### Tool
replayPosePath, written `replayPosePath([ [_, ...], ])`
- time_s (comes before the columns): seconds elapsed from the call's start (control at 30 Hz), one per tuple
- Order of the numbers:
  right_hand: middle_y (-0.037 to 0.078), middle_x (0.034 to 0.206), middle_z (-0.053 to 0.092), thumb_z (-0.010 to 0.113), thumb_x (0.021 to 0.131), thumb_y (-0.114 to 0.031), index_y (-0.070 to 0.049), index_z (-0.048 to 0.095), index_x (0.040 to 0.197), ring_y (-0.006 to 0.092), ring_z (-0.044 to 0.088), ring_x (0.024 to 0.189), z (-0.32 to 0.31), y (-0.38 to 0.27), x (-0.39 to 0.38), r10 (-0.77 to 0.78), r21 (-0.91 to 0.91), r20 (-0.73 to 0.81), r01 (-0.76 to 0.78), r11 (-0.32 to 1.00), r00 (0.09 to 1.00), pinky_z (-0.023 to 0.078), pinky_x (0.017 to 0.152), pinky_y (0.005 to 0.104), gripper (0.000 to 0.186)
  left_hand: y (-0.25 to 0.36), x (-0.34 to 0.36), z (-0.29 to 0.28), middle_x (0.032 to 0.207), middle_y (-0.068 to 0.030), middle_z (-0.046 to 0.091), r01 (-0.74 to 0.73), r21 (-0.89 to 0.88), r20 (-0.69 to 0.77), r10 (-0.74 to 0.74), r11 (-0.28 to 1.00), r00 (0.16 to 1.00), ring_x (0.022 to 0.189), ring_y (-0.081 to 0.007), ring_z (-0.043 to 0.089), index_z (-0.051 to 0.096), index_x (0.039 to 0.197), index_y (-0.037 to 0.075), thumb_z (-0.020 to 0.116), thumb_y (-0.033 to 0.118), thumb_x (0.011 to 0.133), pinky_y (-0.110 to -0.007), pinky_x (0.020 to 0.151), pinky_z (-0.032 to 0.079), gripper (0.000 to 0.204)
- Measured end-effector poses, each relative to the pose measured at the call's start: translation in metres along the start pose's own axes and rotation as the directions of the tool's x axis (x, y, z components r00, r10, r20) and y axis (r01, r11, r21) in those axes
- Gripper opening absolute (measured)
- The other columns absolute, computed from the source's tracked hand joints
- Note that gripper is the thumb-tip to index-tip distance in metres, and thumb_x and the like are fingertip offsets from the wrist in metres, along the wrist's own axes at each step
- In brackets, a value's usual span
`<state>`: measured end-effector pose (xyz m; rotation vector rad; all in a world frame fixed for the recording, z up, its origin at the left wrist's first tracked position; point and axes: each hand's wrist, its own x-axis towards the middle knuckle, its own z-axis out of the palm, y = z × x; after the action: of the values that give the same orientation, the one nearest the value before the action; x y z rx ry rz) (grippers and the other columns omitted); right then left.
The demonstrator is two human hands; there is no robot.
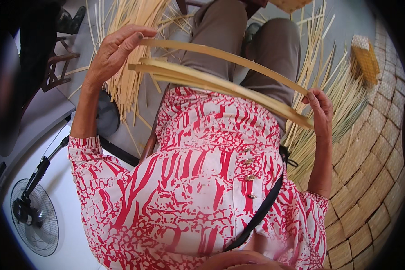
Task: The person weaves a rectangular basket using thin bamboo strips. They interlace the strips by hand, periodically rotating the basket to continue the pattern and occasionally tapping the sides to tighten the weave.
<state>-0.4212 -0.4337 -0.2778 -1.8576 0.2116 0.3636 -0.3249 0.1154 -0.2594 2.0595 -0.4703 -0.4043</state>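
A long, flat tan strip of split bamboo or cane (pixel 225 55) bows slightly upward as it spans between my hands above my lap. Its left end is pinched between the thumb and fingers of my left hand (pixel 119 53). At the other end, my right hand (pixel 319 107) grips the strip with closed fingers, lower and nearer to me. A bundle of similar strips (pixel 211 83) lies across my thighs just below it, roughly parallel and touching neither hand.
Loose pale strips (pixel 126 85) spread over the floor at left; thinner greenish ones (pixel 333 103) lie at right. Stacked woven squares (pixel 364 166) fill the right side, near a yellow woven block (pixel 364 60). A fan (pixel 33 216) stands at lower left. Another person's shoe (pixel 72 20) shows at upper left.
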Motion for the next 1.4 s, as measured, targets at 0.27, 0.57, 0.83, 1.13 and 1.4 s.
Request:
replayPosePath([
  [0.27,0.001,0.088,0.068,0.063,0.104,-0.018,-0.001,0.069,0.103,0.0080,0.064,0.088,-0.018,-0.023,0.036,-0.118,-0.056,0.048,0.121,0.991,0.992,0.051,0.083,0.0275,0.018,0.004,0.008,-0.027,0.085,0.0020,0.070,0.064,-0.219,-0.173,-0.103,0.974,0.980,0.077,-0.0039,0.064,0.073,0.113,0.003,0.066,0.017,0.103,-0.020,0.068,0.052,0.018],
  [0.57,0.005,0.078,0.070,0.055,0.101,0.002,0.001,0.062,0.107,0.0119,0.067,0.072,-0.003,-0.079,0.038,-0.220,-0.384,0.260,0.310,0.870,0.940,0.055,0.069,0.0266,0.009,0.041,0.086,-0.075,0.081,0.0026,0.065,-0.204,-0.155,-0.189,0.174,0.967,0.967,0.075,-0.0041,0.060,0.069,0.106,0.003,0.062,0.020,0.106,-0.020,0.071,0.052,0.018],
  [0.83,0.008,0.095,0.070,0.047,0.109,-0.007,0.000,0.059,0.108,0.0156,0.069,0.083,-0.021,-0.050,0.045,-0.564,-0.241,-0.207,0.518,0.821,0.799,0.057,0.079,0.0315,0.014,0.042,0.157,-0.149,0.121,-0.0071,0.069,-0.360,-0.030,-0.617,0.266,0.932,0.741,0.114,-0.0137,0.064,0.050,0.140,0.004,0.075,0.020,0.097,-0.031,0.101,0.051,0.053],
  [1.13,0.011,0.139,0.065,0.063,0.103,-0.015,-0.001,0.070,0.124,0.0215,0.056,0.133,-0.030,-0.088,0.146,-0.462,0.085,-0.383,0.529,0.844,0.800,0.044,0.113,0.0379,0.027,0.091,0.143,-0.158,0.128,-0.0116,0.068,-0.424,0.045,-0.411,0.403,0.905,0.818,0.104,-0.0133,0.069,0.063,0.136,0.008,0.081,0.023,0.091,-0.031,0.096,0.056,0.050],
  [1.4,0.003,0.132,0.066,0.078,0.094,-0.012,-0.005,0.075,0.117,0.0153,0.058,0.123,0.012,-0.111,0.234,-0.584,0.257,-0.271,0.642,0.722,0.765,0.046,0.105,0.0320,0.025,0.112,0.178,-0.149,0.122,-0.0115,0.069,-0.356,0.184,-0.208,0.390,0.916,0.897,0.095,-0.0182,0.071,0.057,0.144,0.011,0.084,0.029,0.087,-0.034,0.092,0.057,0.065],
])
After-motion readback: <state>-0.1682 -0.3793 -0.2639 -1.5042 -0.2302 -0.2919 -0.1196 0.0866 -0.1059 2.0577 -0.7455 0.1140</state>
